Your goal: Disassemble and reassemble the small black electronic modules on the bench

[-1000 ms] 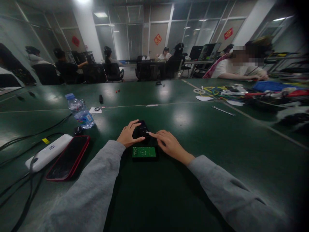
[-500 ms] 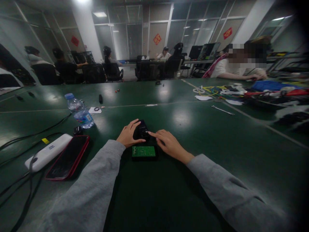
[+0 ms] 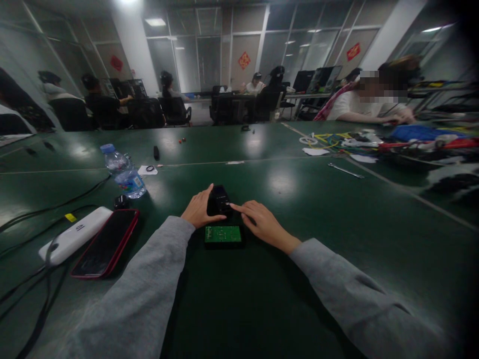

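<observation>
A small black box-shaped device with tiny light marks on top lies on the dark green table. My left hand is wrapped round its left side, thumb along the near edge and fingers at the far side. With its index finger stretched out, my right hand touches the near right corner of the device; its thumb is apart and it holds nothing that I can see. Just nearer to me lies a green circuit board in a black shell, touched by neither hand.
To the left are a tilted water bottle, a white power bank, a red-cased phone and black cables. A wrench and a pile of wires lie on the right. A person sits beyond the pile.
The raised fingers of my left hand have come down to the far side of the black device. My right hand and the circuit board stay in place.
</observation>
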A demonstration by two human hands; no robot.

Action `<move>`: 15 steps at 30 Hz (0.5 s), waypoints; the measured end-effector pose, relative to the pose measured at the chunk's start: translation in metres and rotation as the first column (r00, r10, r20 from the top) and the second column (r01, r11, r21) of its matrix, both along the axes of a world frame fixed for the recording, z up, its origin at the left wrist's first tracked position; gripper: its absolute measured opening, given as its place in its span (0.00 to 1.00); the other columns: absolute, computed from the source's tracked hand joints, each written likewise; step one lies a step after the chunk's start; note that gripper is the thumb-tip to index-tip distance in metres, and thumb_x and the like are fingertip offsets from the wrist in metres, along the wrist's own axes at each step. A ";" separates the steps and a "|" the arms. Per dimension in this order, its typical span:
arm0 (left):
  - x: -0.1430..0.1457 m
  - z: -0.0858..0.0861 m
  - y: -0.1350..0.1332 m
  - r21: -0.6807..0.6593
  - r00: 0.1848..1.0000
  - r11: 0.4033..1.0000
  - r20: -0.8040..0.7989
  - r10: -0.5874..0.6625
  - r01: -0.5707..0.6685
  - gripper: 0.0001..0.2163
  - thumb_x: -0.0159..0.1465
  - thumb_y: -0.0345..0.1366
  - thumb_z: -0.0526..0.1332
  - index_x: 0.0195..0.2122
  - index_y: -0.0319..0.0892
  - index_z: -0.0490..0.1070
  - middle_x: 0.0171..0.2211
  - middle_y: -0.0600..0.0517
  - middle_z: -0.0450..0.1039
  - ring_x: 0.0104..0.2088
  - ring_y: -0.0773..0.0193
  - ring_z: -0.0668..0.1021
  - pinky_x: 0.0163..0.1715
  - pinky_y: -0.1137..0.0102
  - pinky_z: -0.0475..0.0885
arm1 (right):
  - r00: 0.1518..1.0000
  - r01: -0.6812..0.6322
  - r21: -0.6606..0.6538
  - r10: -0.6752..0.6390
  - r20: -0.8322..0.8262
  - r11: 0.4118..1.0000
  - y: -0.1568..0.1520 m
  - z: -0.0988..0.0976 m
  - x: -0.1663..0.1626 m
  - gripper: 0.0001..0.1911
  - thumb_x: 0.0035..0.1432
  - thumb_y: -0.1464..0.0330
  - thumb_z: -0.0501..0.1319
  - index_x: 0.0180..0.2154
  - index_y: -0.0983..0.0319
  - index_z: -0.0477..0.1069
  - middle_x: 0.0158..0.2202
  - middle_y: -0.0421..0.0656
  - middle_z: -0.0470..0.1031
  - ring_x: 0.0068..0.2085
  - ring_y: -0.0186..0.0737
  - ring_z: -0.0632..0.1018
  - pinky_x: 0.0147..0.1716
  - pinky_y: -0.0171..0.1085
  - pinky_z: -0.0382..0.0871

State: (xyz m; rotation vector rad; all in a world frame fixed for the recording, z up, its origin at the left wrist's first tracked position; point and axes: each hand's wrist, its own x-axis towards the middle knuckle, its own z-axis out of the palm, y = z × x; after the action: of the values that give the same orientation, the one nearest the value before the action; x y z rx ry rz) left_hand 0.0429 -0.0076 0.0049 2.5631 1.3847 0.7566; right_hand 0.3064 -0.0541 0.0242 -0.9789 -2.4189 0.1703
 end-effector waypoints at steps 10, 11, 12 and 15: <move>0.001 0.001 -0.001 -0.010 1.000 1.000 -0.016 0.019 -0.019 0.50 0.53 0.61 0.64 0.68 0.38 0.43 0.64 0.35 0.58 0.62 0.42 0.66 0.59 0.49 0.62 | 0.959 0.018 -0.039 -0.028 -0.282 0.999 -0.011 0.008 -0.005 0.18 0.71 0.64 0.48 0.60 0.57 0.63 0.49 0.46 0.71 0.51 0.45 0.70 0.52 0.49 0.66; 0.000 0.001 -0.001 -0.010 1.000 1.000 -0.013 0.019 -0.019 0.50 0.53 0.60 0.64 0.68 0.38 0.44 0.64 0.35 0.59 0.62 0.42 0.66 0.59 0.49 0.62 | 0.944 0.015 -0.054 -0.032 -0.329 0.998 -0.016 0.009 -0.008 0.18 0.71 0.63 0.48 0.59 0.57 0.63 0.50 0.46 0.70 0.52 0.44 0.69 0.52 0.49 0.65; 0.000 0.000 -0.001 -0.008 1.000 1.000 -0.010 0.018 -0.018 0.50 0.53 0.60 0.64 0.68 0.39 0.44 0.63 0.35 0.59 0.62 0.43 0.66 0.59 0.49 0.62 | 0.935 -0.004 -0.072 -0.022 -0.355 0.997 -0.022 0.010 -0.012 0.18 0.71 0.62 0.49 0.59 0.57 0.63 0.51 0.46 0.69 0.53 0.44 0.69 0.53 0.48 0.65; 0.001 -0.001 0.001 0.001 1.000 1.000 0.002 0.024 -0.024 0.49 0.54 0.59 0.64 0.68 0.38 0.45 0.63 0.35 0.59 0.62 0.43 0.65 0.59 0.50 0.62 | 0.952 -0.135 -0.133 0.091 -0.291 0.982 -0.038 0.013 -0.026 0.21 0.69 0.59 0.53 0.60 0.57 0.61 0.55 0.46 0.67 0.55 0.45 0.68 0.54 0.48 0.65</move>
State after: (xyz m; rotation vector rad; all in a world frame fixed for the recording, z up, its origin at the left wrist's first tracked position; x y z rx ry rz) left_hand 0.0437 -0.0071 0.0042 2.5502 1.4169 0.7632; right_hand 0.2808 -0.0924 0.0374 -0.8159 -2.2204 0.5083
